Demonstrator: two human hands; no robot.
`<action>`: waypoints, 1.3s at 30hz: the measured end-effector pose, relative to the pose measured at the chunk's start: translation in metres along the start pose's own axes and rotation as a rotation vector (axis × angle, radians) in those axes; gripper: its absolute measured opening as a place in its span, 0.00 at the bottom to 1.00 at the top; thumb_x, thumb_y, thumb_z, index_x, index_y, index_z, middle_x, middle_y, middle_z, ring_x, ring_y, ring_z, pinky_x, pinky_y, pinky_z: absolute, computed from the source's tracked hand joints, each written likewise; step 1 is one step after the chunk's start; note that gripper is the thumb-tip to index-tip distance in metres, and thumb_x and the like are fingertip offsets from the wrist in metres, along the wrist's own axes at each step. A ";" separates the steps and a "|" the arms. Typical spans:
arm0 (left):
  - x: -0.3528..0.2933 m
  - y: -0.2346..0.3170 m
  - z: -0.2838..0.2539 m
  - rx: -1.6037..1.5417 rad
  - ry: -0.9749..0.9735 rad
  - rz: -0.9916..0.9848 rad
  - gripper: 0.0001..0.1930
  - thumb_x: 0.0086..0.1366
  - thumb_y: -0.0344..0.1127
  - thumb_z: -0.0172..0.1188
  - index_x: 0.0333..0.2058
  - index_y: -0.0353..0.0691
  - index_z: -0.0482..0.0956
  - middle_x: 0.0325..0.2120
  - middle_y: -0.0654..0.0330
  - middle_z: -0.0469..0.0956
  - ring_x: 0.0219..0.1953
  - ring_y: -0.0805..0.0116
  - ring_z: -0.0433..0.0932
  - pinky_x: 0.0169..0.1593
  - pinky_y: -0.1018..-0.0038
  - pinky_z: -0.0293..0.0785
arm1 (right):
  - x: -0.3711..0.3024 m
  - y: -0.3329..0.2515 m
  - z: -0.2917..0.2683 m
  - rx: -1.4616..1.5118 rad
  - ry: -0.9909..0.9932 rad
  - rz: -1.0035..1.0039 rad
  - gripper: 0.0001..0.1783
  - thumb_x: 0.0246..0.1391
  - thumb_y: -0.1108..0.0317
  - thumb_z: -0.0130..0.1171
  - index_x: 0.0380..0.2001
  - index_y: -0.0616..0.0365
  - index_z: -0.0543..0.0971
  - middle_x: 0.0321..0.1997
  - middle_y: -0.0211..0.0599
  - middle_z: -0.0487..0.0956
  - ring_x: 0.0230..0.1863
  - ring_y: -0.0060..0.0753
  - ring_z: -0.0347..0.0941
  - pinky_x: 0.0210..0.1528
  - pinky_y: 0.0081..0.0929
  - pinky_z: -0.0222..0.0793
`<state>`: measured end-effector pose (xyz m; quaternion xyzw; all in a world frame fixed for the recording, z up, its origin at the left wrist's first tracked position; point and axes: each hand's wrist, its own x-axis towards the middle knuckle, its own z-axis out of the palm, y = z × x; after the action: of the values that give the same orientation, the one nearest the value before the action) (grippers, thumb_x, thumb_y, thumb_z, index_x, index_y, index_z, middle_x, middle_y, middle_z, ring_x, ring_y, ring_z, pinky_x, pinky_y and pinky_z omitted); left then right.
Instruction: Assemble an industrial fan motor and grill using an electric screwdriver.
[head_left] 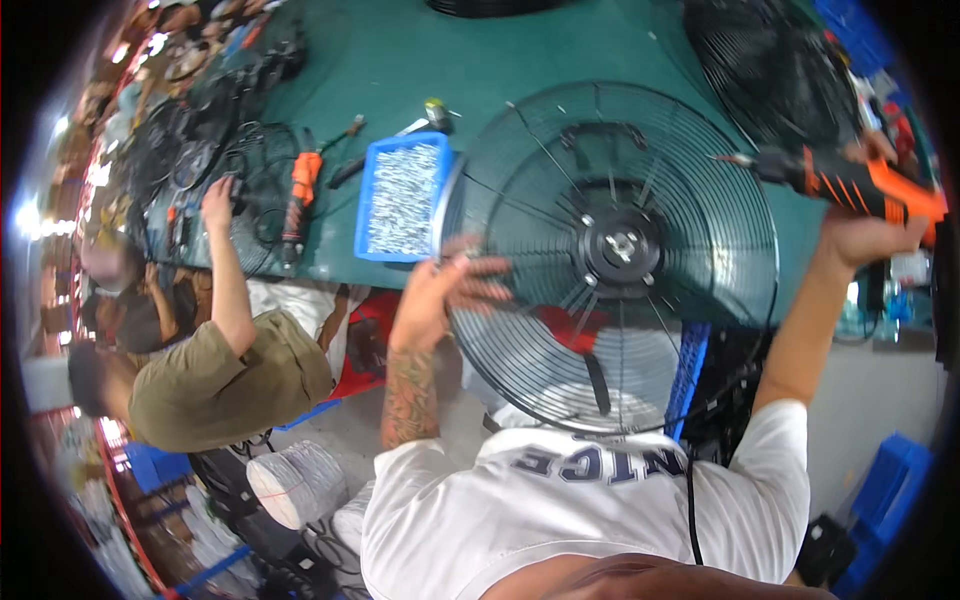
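A large round black wire fan guard [545,205] was set across the near edge of a green table [390,60], its far part over the surface and its near part jutting out past the edge, in front of the wearer's white shirt [540,500]. A dark round hub [620,245] was seen at its centre; the overhang seemed chosen so that the hub could be reached by both arms. On the right, an orange and black power screwdriver [840,185] was gripped in the right hand [868,240], the fingers apparently wrapped around its body, though they were mostly hidden by it, and whether a trigger was pressed could not be told. Its bit was pointed left, over the guard's right rim in this view, probably so that the hub was left uncovered. By the guard's left rim, the left hand [445,290] was held with its fingers spread and slightly blurred, pinching nothing visible; whether the wires were touched could not be told. A blue tray [364,205] filled with small silvery metal pieces [405,195] was placed just beyond that hand, near the table's near edge, presumably to be within easy reach. Farther left, a second orange screwdriver [300,190] was laid with one end towards the same edge. Beyond it, a co-worker's hand [217,205] was stretched over the table's left part, and another black guard [770,70] was kept towards the far right corner.
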<state>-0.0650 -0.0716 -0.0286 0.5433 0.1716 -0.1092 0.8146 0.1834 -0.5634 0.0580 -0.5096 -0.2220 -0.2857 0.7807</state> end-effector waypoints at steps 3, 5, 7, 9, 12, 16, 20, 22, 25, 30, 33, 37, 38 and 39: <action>-0.015 -0.015 -0.002 -0.195 -0.187 -0.062 0.29 0.71 0.43 0.52 0.64 0.29 0.60 0.48 0.37 0.79 0.43 0.47 0.85 0.36 0.63 0.85 | -0.035 0.000 0.031 -0.246 0.642 0.104 0.42 0.63 0.32 0.38 0.52 0.65 0.73 0.35 0.46 0.78 0.35 0.40 0.75 0.44 0.36 0.73; -0.020 -0.019 0.005 -0.215 -0.186 -0.041 0.29 0.70 0.42 0.52 0.62 0.29 0.61 0.48 0.37 0.79 0.44 0.47 0.85 0.35 0.63 0.85 | -0.070 0.012 -0.034 -0.144 0.787 0.219 0.40 0.67 0.35 0.36 0.51 0.66 0.72 0.25 0.40 0.77 0.23 0.32 0.73 0.31 0.30 0.74; -0.020 -0.023 0.011 -0.249 -0.159 -0.042 0.26 0.70 0.40 0.52 0.61 0.29 0.63 0.48 0.37 0.79 0.43 0.47 0.85 0.34 0.63 0.85 | -0.104 0.026 -0.124 -0.055 0.408 0.529 0.33 0.66 0.35 0.42 0.46 0.56 0.74 0.21 0.28 0.71 0.17 0.21 0.64 0.18 0.19 0.58; -0.026 -0.012 0.021 -0.225 -0.117 -0.019 0.26 0.69 0.39 0.52 0.61 0.29 0.63 0.48 0.34 0.78 0.43 0.43 0.84 0.34 0.62 0.86 | -0.131 0.026 -0.083 -0.158 0.663 0.640 0.27 0.66 0.38 0.47 0.42 0.52 0.75 0.19 0.26 0.70 0.16 0.19 0.63 0.15 0.17 0.54; -0.028 0.013 0.042 -0.206 -0.088 -0.011 0.25 0.68 0.36 0.52 0.60 0.28 0.63 0.48 0.32 0.78 0.42 0.39 0.84 0.32 0.61 0.86 | -0.145 0.026 -0.084 -0.189 0.679 0.737 0.23 0.65 0.42 0.53 0.42 0.52 0.75 0.20 0.26 0.72 0.16 0.19 0.64 0.16 0.17 0.57; -0.017 0.033 0.050 -0.157 -0.074 0.021 0.26 0.68 0.37 0.51 0.60 0.27 0.62 0.48 0.32 0.78 0.42 0.39 0.84 0.32 0.61 0.86 | -0.145 0.022 -0.097 -0.274 0.536 0.930 0.22 0.65 0.47 0.56 0.44 0.56 0.77 0.20 0.26 0.74 0.15 0.19 0.64 0.18 0.18 0.60; -0.014 0.052 0.028 -0.273 0.035 0.169 0.27 0.68 0.41 0.47 0.59 0.27 0.61 0.49 0.34 0.78 0.43 0.42 0.84 0.35 0.59 0.85 | -0.151 0.013 -0.068 -0.568 0.246 0.890 0.19 0.67 0.54 0.55 0.45 0.61 0.79 0.17 0.21 0.69 0.13 0.11 0.59 0.15 0.14 0.51; -0.003 0.065 0.010 -0.348 0.038 0.254 0.25 0.67 0.41 0.47 0.57 0.28 0.65 0.51 0.35 0.77 0.47 0.40 0.82 0.38 0.57 0.85 | -0.168 0.036 -0.078 -0.727 0.251 0.596 0.11 0.66 0.63 0.58 0.38 0.61 0.80 0.19 0.17 0.65 0.16 0.08 0.55 0.18 0.14 0.47; 0.013 0.090 -0.019 -0.407 0.170 0.359 0.22 0.66 0.39 0.47 0.54 0.31 0.70 0.54 0.36 0.75 0.53 0.39 0.78 0.50 0.51 0.79 | -0.177 0.042 -0.072 -0.943 0.079 0.465 0.11 0.67 0.65 0.57 0.37 0.63 0.79 0.19 0.17 0.65 0.18 0.08 0.57 0.21 0.15 0.50; 0.069 0.124 -0.088 -0.473 0.268 0.499 0.20 0.64 0.34 0.45 0.45 0.21 0.72 0.52 0.35 0.76 0.55 0.38 0.76 0.55 0.52 0.75 | -0.173 0.039 -0.063 -0.770 0.183 0.566 0.11 0.67 0.65 0.57 0.38 0.65 0.78 0.20 0.18 0.66 0.19 0.08 0.58 0.21 0.14 0.50; 0.114 0.130 -0.134 -0.506 0.395 0.522 0.18 0.63 0.33 0.45 0.42 0.19 0.72 0.49 0.33 0.76 0.54 0.38 0.76 0.55 0.51 0.75 | -0.176 0.044 -0.069 -0.833 0.141 0.492 0.11 0.67 0.65 0.56 0.37 0.64 0.78 0.20 0.18 0.66 0.19 0.08 0.58 0.22 0.14 0.50; 0.167 0.145 -0.194 -0.461 0.436 0.486 0.18 0.63 0.32 0.44 0.41 0.18 0.71 0.48 0.30 0.75 0.54 0.36 0.75 0.59 0.48 0.73 | -0.172 0.039 -0.063 -0.848 0.143 0.534 0.11 0.67 0.65 0.56 0.36 0.64 0.79 0.20 0.18 0.66 0.19 0.08 0.58 0.22 0.14 0.50; 0.174 0.152 -0.193 -0.411 0.444 0.463 0.19 0.64 0.32 0.44 0.43 0.16 0.69 0.49 0.30 0.74 0.54 0.36 0.75 0.60 0.48 0.72 | -0.173 0.038 -0.062 -0.853 0.144 0.524 0.11 0.67 0.65 0.56 0.36 0.64 0.79 0.19 0.18 0.66 0.19 0.08 0.58 0.22 0.14 0.50; 0.181 0.160 -0.192 -0.423 0.452 0.469 0.15 0.63 0.32 0.44 0.40 0.20 0.68 0.46 0.31 0.74 0.52 0.35 0.75 0.61 0.43 0.70 | -0.174 0.037 -0.064 -0.860 0.151 0.524 0.11 0.67 0.65 0.56 0.36 0.64 0.79 0.19 0.18 0.66 0.19 0.08 0.58 0.22 0.14 0.50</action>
<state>0.1282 0.1690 -0.0323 0.3980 0.2369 0.2402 0.8531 0.0834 -0.5721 -0.1022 -0.8014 0.1080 -0.1821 0.5594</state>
